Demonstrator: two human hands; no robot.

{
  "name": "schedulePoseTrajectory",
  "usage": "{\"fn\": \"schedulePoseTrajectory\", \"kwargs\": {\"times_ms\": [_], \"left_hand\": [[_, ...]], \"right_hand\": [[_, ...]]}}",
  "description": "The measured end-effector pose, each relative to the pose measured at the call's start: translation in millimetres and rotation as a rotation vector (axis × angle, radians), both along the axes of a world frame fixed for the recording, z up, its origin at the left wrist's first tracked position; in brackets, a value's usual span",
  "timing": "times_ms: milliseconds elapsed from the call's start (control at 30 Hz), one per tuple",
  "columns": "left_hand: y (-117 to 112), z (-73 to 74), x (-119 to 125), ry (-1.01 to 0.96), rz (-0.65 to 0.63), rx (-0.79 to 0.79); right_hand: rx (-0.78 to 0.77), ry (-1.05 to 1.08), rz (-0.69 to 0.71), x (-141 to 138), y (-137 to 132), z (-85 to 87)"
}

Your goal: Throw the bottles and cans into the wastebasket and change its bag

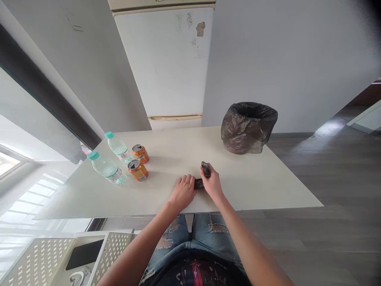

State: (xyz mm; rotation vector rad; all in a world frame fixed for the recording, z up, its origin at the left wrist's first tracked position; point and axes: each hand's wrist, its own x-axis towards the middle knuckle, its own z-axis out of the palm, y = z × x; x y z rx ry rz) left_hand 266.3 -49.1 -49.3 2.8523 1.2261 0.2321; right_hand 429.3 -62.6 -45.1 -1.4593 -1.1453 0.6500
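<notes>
Near the front edge of the white table (pixel 169 159), my left hand (pixel 183 191) is closed on a dark roll of plastic bags (pixel 199 184), pressed low to the tabletop. My right hand (pixel 212 183) grips a bunched end of the same black plastic, which pokes out above the fist. Behind and to the right stands a bin lined with a black plastic bag (pixel 248 129), its mouth open and the bag folded over the rim. To the left are two orange drink cans (pixel 138 171) with opened tops and two clear plastic bottles (pixel 108 169) with teal caps, all upright.
A white fridge (pixel 166 63) stands beyond the table's far edge. At lower left, below the table, a cream perforated basket (pixel 44 258) holds a dark flat object and a white cable. Grey floor (pixel 297 238) lies to the right.
</notes>
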Motion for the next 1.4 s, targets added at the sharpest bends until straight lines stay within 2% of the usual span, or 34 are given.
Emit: {"fn": "schedulePoseTrajectory", "kwargs": {"times_ms": [67, 133, 200, 300, 433, 600, 767, 867, 933, 1033, 1100, 1233, 1400], "left_hand": [[1.6, 1.5, -6.5, -0.045, -0.032, -0.020], [3.2, 1.2, -14.1, -0.101, -0.055, -0.043], [4.5, -1.1, -20.4, -0.152, -0.055, -0.066], [5.1, -6.5, -24.8, -0.217, -0.034, -0.080], [2.6, -9.2, -24.8, -0.316, -0.022, -0.092], [-2.5, 1.8, -29.7, -0.474, -0.034, -0.086], [-1.8, 7.8, -39.0, -0.402, -0.252, -0.098], [0.4, 5.3, -43.8, -0.363, -0.298, -0.075], [1.4, 3.5, -46.4, -0.347, -0.291, -0.049], [2.0, 1.5, -48.4, -0.322, -0.282, -0.020], [1.6, 0.6, -48.4, -0.311, -0.277, -0.009], [-0.2, 0.6, -47.4, -0.300, -0.263, 0.005], [-1.4, 2.8, -47.7, -0.301, -0.246, -0.006]], "right_hand": [[-0.023, -0.423, 0.119, 3.5, -1.8, 1.6], [-0.054, -0.738, 0.196, 5.7, -4.2, 3.2], [-0.062, -0.931, 0.260, 5.6, -7.3, 4.6], [-0.044, -1.054, 0.367, 3.8, -12.3, 6.2], [-0.043, -1.092, 0.414, 3.4, -18.0, 6.5], [0.006, -1.077, 0.443, 4.4, -19.9, -1.9], [-0.057, -1.030, 0.519, 6.2, -17.8, -6.5], [-0.040, -0.966, 0.534, 12.4, -20.0, 0.3], [0.010, -0.925, 0.499, 18.7, -22.9, 7.3], [0.069, -0.868, 0.332, 26.4, -25.9, 15.0], [0.081, -0.885, 0.309, 27.8, -25.3, 14.9], [0.020, -1.000, 0.511, 23.8, -19.4, 2.2], [-0.073, -1.034, 0.549, 19.7, -14.9, -12.9]]}}
